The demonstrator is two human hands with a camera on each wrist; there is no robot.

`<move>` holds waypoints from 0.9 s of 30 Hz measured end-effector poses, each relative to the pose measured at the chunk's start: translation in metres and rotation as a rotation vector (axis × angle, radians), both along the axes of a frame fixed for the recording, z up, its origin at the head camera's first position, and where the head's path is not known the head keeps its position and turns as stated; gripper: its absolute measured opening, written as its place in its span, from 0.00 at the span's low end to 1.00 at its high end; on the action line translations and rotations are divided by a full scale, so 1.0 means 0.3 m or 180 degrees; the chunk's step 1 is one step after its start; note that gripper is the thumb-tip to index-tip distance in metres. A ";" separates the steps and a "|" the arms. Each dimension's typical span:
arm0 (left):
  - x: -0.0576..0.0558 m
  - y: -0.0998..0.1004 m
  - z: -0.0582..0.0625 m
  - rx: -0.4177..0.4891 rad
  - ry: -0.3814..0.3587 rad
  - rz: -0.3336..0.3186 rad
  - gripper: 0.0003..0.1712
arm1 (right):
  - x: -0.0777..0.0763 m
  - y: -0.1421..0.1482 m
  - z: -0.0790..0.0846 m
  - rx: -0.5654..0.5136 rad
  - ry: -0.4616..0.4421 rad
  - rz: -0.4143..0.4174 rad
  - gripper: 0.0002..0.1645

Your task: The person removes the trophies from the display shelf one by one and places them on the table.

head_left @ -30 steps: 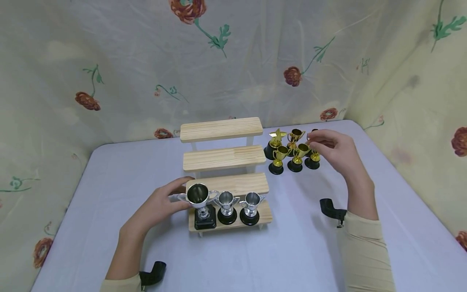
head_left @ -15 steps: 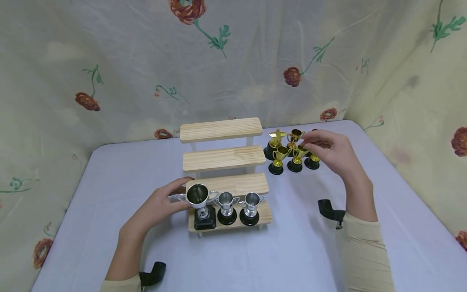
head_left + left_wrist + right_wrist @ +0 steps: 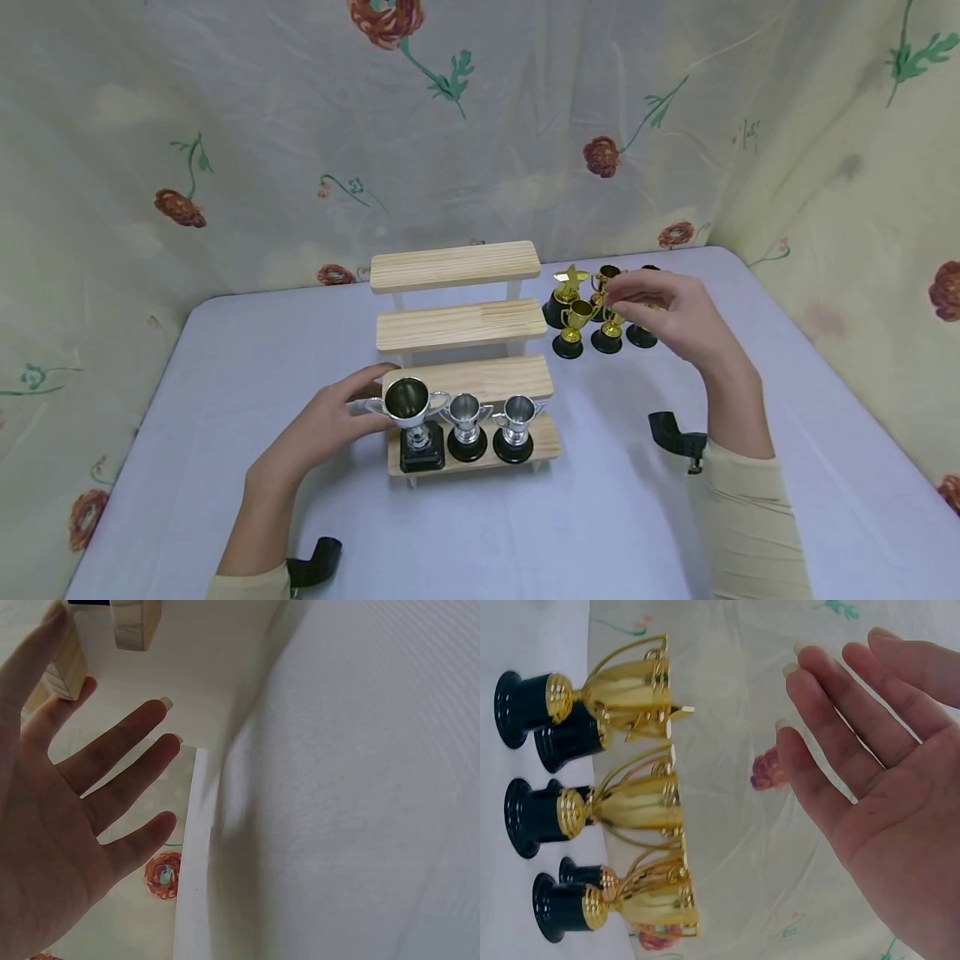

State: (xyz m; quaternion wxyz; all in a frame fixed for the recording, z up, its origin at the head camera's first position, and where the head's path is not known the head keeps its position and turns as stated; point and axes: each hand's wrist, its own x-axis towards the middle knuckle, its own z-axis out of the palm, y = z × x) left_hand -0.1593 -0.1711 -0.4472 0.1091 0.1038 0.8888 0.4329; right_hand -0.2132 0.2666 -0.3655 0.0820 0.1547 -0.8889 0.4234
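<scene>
A stepped wooden display shelf [image 3: 459, 327] stands mid-table. My left hand [image 3: 333, 418] holds the left end of its second-lowest plank [image 3: 480, 379] between thumb and index finger; in the left wrist view its other fingers [image 3: 124, 739] are spread and straight. On the lowest plank stand three silver trophy cups: a larger one [image 3: 408, 404] at left and two smaller ones, in the middle [image 3: 466, 417] and at right [image 3: 517, 419]. My right hand [image 3: 671, 312] hovers over several gold trophies, holding nothing; it partly hides them. Nearest are a front gold cup [image 3: 576, 317] and its neighbour [image 3: 609, 333].
A gold star trophy [image 3: 568, 287] stands close to the shelf's right side. Black wrist mounts [image 3: 678, 433] stick out at both cuffs. The white-covered table [image 3: 585, 517] meets a flowered cloth backdrop [image 3: 487, 167] behind and on the right.
My right hand has drifted left above the gold trophies, from the right-hand ones toward the middle ones. My left hand, the shelf and the trophies stay put.
</scene>
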 end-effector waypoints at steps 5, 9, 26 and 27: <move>-0.001 0.001 -0.001 -0.0025 -0.0009 0.0020 0.37 | 0.018 -0.024 0.018 0.0094 -0.0094 0.0141 0.13; -0.002 0.002 0.000 -0.0021 -0.0009 0.0022 0.37 | 0.029 -0.035 0.028 0.0193 -0.0132 0.0268 0.13; -0.005 -0.003 -0.004 -0.0045 -0.0034 0.0036 0.36 | 0.044 -0.087 0.040 0.0433 -0.0390 0.0995 0.11; -0.005 -0.003 -0.004 -0.0045 -0.0036 0.0037 0.36 | 0.046 -0.091 0.041 0.0410 -0.0386 0.1022 0.11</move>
